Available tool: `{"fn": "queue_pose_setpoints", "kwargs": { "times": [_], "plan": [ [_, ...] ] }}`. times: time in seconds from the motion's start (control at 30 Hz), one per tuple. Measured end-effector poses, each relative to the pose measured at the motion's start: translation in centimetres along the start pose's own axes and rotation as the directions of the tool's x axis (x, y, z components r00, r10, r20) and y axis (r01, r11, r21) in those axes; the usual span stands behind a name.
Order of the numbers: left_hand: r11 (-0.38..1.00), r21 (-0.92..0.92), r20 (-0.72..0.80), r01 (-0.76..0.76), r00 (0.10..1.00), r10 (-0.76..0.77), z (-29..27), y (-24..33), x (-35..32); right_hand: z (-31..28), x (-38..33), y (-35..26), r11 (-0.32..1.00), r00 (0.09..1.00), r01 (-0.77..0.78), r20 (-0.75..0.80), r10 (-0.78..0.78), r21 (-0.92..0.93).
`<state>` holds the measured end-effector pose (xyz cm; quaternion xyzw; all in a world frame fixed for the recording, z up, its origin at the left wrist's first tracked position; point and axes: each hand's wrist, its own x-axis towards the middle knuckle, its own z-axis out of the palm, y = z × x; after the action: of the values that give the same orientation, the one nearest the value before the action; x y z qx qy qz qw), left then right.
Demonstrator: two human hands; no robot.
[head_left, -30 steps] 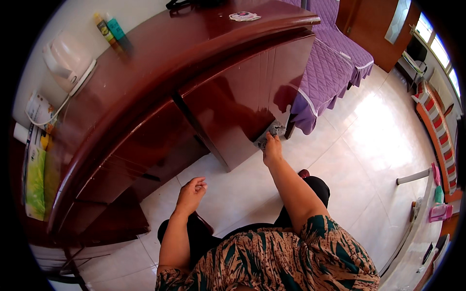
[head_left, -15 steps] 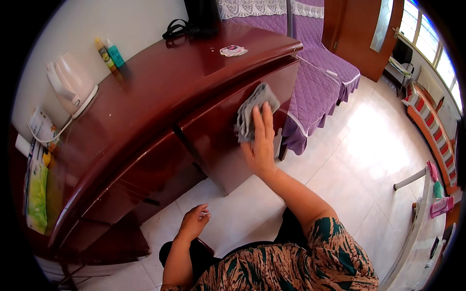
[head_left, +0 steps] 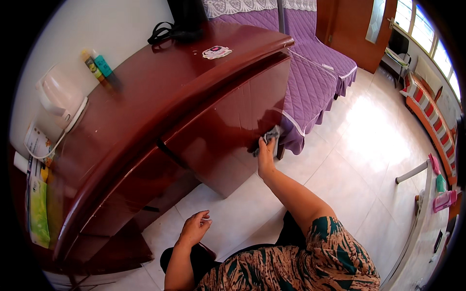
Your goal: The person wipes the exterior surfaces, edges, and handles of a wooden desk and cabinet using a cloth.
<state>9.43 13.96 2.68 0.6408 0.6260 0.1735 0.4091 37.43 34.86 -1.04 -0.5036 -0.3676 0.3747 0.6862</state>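
My right hand [head_left: 265, 157] grips a crumpled grey cloth [head_left: 273, 133] against the lower right side of a glossy dark red cabinet front panel [head_left: 228, 121], by its right edge. The thumb shows on the near side; part of the cloth is hidden behind the fingers and in shadow. Lower down, my left hand [head_left: 194, 229] hovers over the floor in front of the cabinet, its fingers loosely apart and holding nothing. Above the panel runs the cabinet's curved top [head_left: 145, 89], which overhangs it slightly.
On the cabinet top stand a pale electric kettle [head_left: 63, 99], two small bottles [head_left: 99, 65], a green tissue pack [head_left: 39, 211], a sticker [head_left: 216, 52] and a black strap [head_left: 162, 33]. A purple quilted seat [head_left: 310, 92] adjoins the cabinet's right end. A white table [head_left: 422, 237] stands at right.
My right hand has moved down the panel with the cloth, from its upper middle to near its lower right edge. The cloth is more bunched. My left hand's fingers have spread a little.
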Motion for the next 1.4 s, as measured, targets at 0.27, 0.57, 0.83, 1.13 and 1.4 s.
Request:
{"fn": "queue_pose_setpoints", "kwargs": {
  "times": [0.27, 0.57, 0.83, 1.13, 1.4],
  "plan": [
    [0.998, 0.056, 0.02, -0.006, 1.0, 0.005, 0.6, 0.1, 0.7, 1.2, -2.3, -8.8, 0.987, 0.985, 0.131, 0.122, -0.119, -0.095],
    [0.993, 0.119, 0.063, 0.007, 0.998, -0.015, 0.4, -0.4, 1.0, 1.9, 3.5, -16.4, 0.692, 0.736, 0.657, 0.055, -0.675, -0.301],
    [0.994, 0.106, 0.051, 0.004, 0.999, -0.009, 0.9, -1.2, 1.3, 0.2, 4.0, -14.1, 0.73, 0.796, 0.588, 0.087, -0.6, -0.349],
    [0.992, 0.12, 0.056, -0.044, 0.998, 0.037, 0.7, -0.3, 0.7, -0.1, 9.0, -21.8, 0.405, 0.598, 0.689, 0.155, -0.787, -0.602],
    [0.993, 0.109, 0.079, -0.039, 0.996, 0.031, 0.1, 0.0, -1.2, 1.8, 3.3, -24.3, 0.128, 0.425, 0.807, 0.417, -0.804, -0.576]
  ]
}}
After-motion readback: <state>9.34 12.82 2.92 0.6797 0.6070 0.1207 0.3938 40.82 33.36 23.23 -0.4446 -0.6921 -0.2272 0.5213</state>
